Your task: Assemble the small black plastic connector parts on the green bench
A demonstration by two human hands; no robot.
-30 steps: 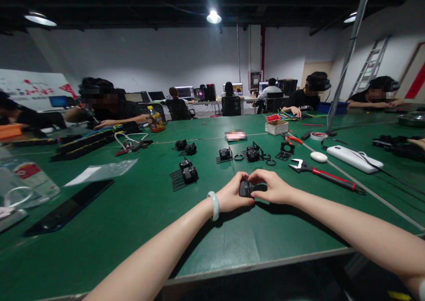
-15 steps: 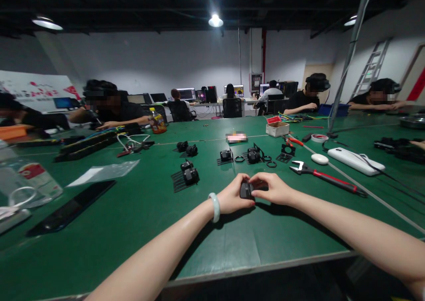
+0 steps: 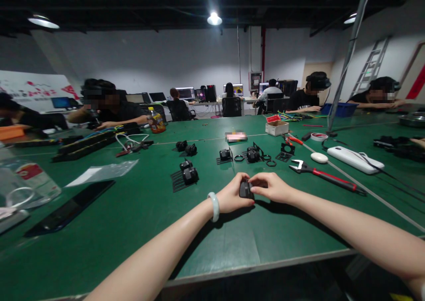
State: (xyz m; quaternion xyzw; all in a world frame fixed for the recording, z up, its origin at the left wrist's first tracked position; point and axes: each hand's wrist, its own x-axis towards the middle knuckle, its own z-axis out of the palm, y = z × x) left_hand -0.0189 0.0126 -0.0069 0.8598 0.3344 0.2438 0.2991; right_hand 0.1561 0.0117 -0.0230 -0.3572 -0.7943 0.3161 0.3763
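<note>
Between my hands is a small black plastic part (image 3: 245,190), held just above the green table (image 3: 212,243). My left hand (image 3: 230,196), below a pale bangle (image 3: 214,206), is closed around its left side. From the right, my right hand (image 3: 274,188) pinches the part's edge with thumb and fingertips; its other fingers are curled. What the fingers cover of the part I cannot make out. Beyond my hands lie black slotted pieces with round knobs (image 3: 189,175), a similar piece (image 3: 225,155), another cluster (image 3: 253,154), black rings (image 3: 271,163) and a black plate with a hole (image 3: 287,150).
An adjustable wrench (image 3: 332,178) lies right of my hands, near a white power bank (image 3: 355,160) and a small box (image 3: 276,128). At left are a phone (image 3: 71,208), a plastic bag (image 3: 102,173) and a drink bottle (image 3: 156,120). Co-workers sit across the table.
My right fingers have shifted slightly on the black part, and a little more of it shows. My left hand keeps its hold. The view has tilted very slightly.
</note>
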